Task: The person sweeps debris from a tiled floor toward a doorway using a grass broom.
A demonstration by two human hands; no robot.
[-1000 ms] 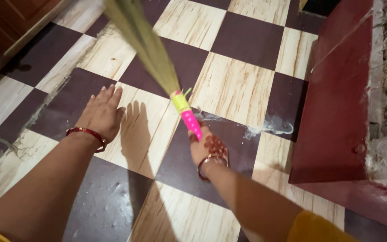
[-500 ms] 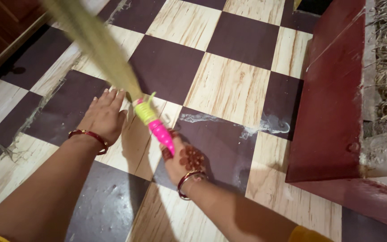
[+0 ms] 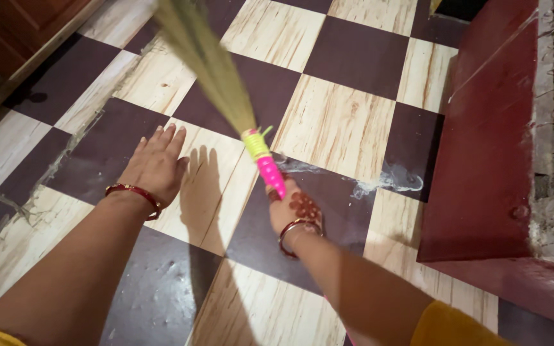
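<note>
Right hand (image 3: 293,208) grips our broom (image 3: 226,83) | left hand (image 3: 155,165) flat, empty, on floor (image 3: 335,122) | risk: bristles may clip splayed fingers; dust scatters

A single head-worn camera looks steeply down, from above and behind the person's outstretched forearms, at a checkered floor (image 3: 335,122). It faces forward along the arms, close enough that they fill the lower frame. A dark red step (image 3: 482,166) runs along the right edge, wooden furniture (image 3: 8,38) fills the top left corner.
</note>
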